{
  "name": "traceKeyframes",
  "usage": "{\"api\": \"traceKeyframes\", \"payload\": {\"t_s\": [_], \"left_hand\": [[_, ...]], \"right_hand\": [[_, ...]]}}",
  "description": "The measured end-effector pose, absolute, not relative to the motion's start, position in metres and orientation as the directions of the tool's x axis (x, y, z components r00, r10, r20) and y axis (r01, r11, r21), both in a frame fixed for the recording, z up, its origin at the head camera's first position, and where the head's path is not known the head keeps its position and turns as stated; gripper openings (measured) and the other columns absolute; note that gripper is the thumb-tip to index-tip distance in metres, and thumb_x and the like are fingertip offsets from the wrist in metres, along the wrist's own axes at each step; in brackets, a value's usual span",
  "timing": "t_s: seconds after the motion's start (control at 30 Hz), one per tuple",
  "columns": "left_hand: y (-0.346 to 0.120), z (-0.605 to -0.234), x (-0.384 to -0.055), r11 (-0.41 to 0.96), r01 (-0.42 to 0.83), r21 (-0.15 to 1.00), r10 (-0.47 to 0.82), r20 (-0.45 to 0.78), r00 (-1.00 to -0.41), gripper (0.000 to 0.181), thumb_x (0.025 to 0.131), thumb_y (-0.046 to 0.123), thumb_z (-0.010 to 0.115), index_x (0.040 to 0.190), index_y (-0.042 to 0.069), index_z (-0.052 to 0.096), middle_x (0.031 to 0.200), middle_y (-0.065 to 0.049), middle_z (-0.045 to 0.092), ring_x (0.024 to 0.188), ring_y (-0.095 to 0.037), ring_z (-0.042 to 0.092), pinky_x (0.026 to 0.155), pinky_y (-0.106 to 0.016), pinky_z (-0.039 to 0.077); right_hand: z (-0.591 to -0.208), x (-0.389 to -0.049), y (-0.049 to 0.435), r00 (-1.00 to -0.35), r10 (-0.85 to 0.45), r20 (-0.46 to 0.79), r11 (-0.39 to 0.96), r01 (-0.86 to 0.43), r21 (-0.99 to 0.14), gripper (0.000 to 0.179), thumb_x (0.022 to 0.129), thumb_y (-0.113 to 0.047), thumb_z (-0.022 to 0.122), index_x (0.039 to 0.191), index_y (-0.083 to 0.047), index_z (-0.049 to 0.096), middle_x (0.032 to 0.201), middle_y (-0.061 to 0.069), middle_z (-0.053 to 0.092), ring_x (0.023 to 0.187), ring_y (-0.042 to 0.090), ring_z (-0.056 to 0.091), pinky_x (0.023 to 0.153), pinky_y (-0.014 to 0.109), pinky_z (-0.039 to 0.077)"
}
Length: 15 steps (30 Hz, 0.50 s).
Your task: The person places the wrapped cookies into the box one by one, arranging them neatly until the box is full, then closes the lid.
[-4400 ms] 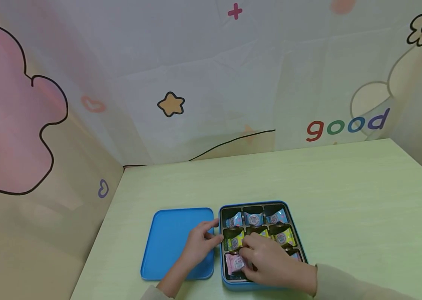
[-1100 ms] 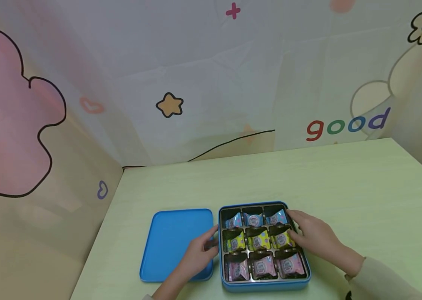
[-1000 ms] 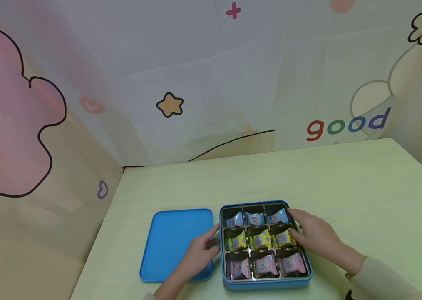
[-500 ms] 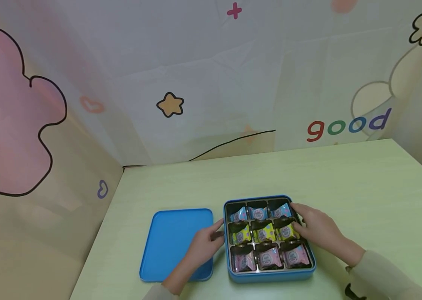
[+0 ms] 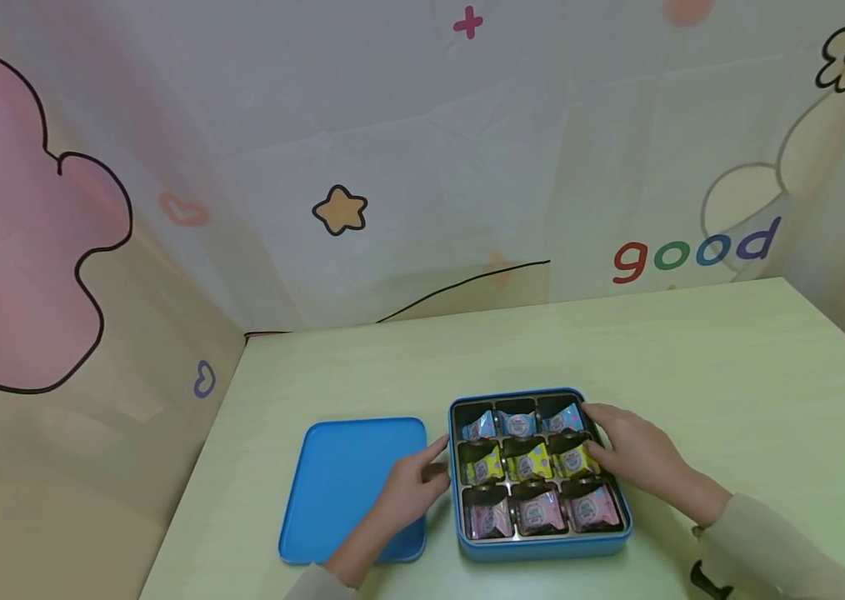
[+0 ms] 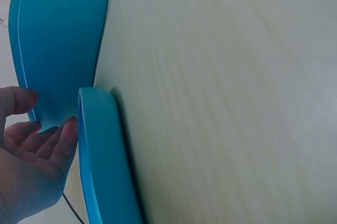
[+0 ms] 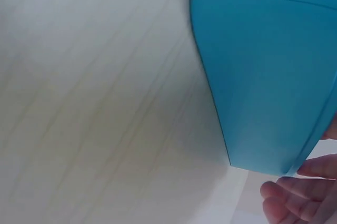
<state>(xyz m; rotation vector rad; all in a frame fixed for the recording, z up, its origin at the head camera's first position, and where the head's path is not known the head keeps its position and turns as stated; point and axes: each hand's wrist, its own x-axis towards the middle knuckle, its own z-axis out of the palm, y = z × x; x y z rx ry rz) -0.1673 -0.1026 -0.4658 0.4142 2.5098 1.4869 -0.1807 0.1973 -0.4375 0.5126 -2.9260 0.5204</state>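
Note:
A blue box (image 5: pixel 542 550) with a dark nine-compartment insert lies on the table. Blue-wrapped candies (image 5: pixel 517 423) fill its far row, yellow-wrapped candies (image 5: pixel 530 461) the middle row and pink-wrapped candies (image 5: pixel 540 510) the near row. At the box's left wall, my left hand (image 5: pixel 409 490) touches with thumb and fingertips; its other fingers are partly hidden in the head view. My right hand (image 5: pixel 640 450) lies against the right rim, thumb by the end yellow candy and fingers further back. The right wrist view has the blue side wall (image 7: pixel 263 76) beside those fingertips.
Left of the box lies a flat blue lid (image 5: pixel 347 483), its inside facing up, partly beneath my left forearm. The pale green table (image 5: pixel 730 392) extends behind and to the right. A printed cloth (image 5: pixel 422 150) backs it.
My right hand has left the near-row candies and moved to the box's right rim. Pressed between both hands, the box has shifted slightly right and away, then almost stopped. The lid has stayed put.

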Motion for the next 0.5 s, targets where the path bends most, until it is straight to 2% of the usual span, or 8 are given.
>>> {"api": "traceKeyframes", "payload": {"t_s": [0.1, 0.17, 0.4, 0.5], "left_hand": [[-0.105, -0.467, -0.167, 0.486, 0.148, 0.861, 0.330, -0.025, -0.944, 0.051, 0.084, 0.006, 0.051, 0.133, 0.005, 0.039, 0.123, -0.020, 0.051, 0.104, -0.031, 0.057, 0.069, -0.031, 0.050], [-0.109, -0.476, -0.171, 0.510, 0.161, 0.845, 0.329, -0.019, -0.944, 0.051, 0.084, 0.009, 0.052, 0.134, 0.007, 0.039, 0.124, -0.018, 0.052, 0.104, -0.029, 0.057, 0.069, -0.029, 0.050], [-0.118, -0.472, -0.169, 0.509, 0.143, 0.849, 0.335, -0.042, -0.941, 0.051, 0.086, 0.008, 0.051, 0.135, 0.007, 0.037, 0.131, -0.018, 0.045, 0.110, -0.033, 0.052, 0.054, -0.024, 0.044], [-0.123, -0.471, -0.169, 0.530, 0.132, 0.838, 0.323, -0.056, -0.945, 0.050, 0.087, 0.008, 0.050, 0.135, 0.008, 0.037, 0.136, -0.014, 0.041, 0.113, -0.031, 0.051, 0.063, -0.027, 0.047]], "right_hand": [[-0.436, -0.180, 0.195, -0.929, -0.308, 0.205, 0.888, -0.358, -0.288, 0.049, 0.077, -0.018, 0.064, 0.117, 0.005, 0.053, 0.116, 0.025, 0.054, 0.102, 0.042, 0.052, 0.073, 0.049, 0.047], [-0.435, -0.180, 0.192, -0.924, -0.309, 0.225, 0.888, -0.365, -0.280, 0.047, 0.077, -0.020, 0.065, 0.117, 0.004, 0.054, 0.116, 0.025, 0.053, 0.102, 0.041, 0.051, 0.072, 0.049, 0.048], [-0.430, -0.182, 0.178, -0.895, -0.336, 0.294, 0.860, -0.419, -0.290, 0.046, 0.080, -0.024, 0.063, 0.117, 0.002, 0.055, 0.121, 0.024, 0.050, 0.109, 0.039, 0.047, 0.085, 0.051, 0.041], [-0.427, -0.183, 0.170, -0.879, -0.362, 0.312, 0.848, -0.449, -0.282, 0.047, 0.081, -0.028, 0.062, 0.117, 0.001, 0.055, 0.121, 0.022, 0.051, 0.109, 0.038, 0.048, 0.086, 0.051, 0.041]]}}
